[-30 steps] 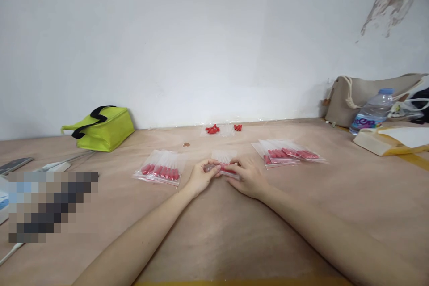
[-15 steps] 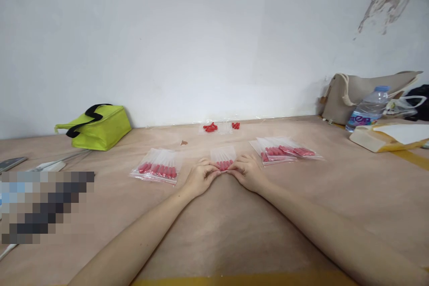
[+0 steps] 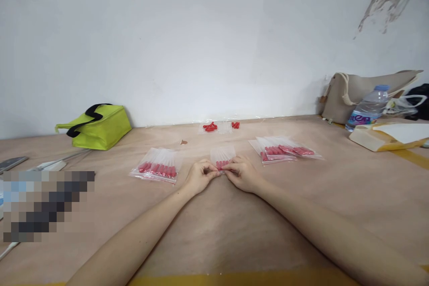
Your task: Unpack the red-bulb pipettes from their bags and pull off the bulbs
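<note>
We are pinching the near edge of a clear zip-lock bag (image 3: 223, 152) with the left hand (image 3: 200, 178) and right hand (image 3: 247, 174), thumbs and fingers nearly closed. The bag is lying on the brown table (image 3: 214, 232), between the left stack (image 3: 154, 165) and right stack (image 3: 279, 148) of similar bags. We are judging it light, soft and slippery, so pinching that edge on both sides looks surest. Its red pieces (image 3: 221, 164) are lining up at our end, long axes running towards the wall (image 3: 201, 44).

Forearms (image 3: 144, 234) cropped, phone (image 3: 12, 164) cropped; bag (image 3: 222, 153) partly behind fingers (image 3: 234, 167)
</note>
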Motion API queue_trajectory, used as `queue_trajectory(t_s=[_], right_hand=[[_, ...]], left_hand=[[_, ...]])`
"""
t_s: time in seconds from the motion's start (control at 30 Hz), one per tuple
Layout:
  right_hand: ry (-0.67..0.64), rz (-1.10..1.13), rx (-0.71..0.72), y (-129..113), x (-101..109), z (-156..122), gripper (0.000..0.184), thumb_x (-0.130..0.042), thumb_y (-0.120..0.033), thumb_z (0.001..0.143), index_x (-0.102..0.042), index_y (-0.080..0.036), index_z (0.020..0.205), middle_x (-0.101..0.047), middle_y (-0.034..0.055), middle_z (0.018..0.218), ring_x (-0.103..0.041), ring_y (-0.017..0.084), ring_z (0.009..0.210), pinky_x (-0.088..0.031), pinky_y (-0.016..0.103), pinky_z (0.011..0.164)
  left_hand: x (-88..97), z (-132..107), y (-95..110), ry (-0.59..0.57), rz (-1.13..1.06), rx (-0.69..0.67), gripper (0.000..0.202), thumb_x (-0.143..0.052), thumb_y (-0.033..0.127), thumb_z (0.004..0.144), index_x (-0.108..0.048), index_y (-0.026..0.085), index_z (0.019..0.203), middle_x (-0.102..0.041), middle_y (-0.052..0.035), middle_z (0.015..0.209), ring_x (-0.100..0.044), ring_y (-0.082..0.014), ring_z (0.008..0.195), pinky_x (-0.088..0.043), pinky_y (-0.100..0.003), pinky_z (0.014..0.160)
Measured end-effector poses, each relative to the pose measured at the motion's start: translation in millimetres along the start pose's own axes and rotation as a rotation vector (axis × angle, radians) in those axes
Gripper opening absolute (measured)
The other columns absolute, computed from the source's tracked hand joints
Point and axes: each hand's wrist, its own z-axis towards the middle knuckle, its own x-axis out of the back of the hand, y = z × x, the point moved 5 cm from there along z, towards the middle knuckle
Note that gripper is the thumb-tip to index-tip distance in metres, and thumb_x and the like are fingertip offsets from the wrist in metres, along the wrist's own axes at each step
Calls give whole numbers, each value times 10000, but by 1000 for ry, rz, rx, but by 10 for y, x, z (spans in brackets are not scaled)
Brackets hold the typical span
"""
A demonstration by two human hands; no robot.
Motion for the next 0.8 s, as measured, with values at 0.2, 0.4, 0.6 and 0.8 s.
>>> queue_trajectory(t_s=[0.2, 0.4, 0.6, 0.8], right_hand=[[-12, 10, 7, 1, -70, 41, 151, -544, -255, 808, -676, -264, 880, -611, 15, 744, -527, 146, 775, -327, 303, 734], [4, 95, -90, 40, -13, 42, 117, -554, -249, 800, -671, -243, 793, -624, 10, 774, -540, 137, 756, -334, 289, 712], [20, 168, -148, 73, -7, 40, 113, -559, -246, 788, -661, -217, 750, -618, 14, 745, -541, 132, 727, -366, 273, 690], [19, 187, -159, 46, -5, 35, 132, -540, -250, 799, -653, -207, 745, -620, 17, 744, -546, 129, 713, -370, 276, 693]], left_hand=[[-18, -14, 50, -16, 46, -39, 113, -651, 267, 710, -660, 160, 678, -621, -39, 752, -589, -145, 700, -492, -279, 661], [90, -99, 344, 102, 513, -503, 190, -603, 253, 764, -633, 223, 949, -563, -71, 1011, -533, -179, 916, -463, -326, 770], [117, -199, 467, 166, 888, -921, 206, -564, 169, 793, -606, 284, 959, -564, -43, 989, -503, -171, 926, -439, -314, 764], [87, -206, 519, 163, 967, -966, 188, -549, 160, 803, -595, 253, 959, -579, -46, 1021, -491, -186, 964, -430, -334, 781]])
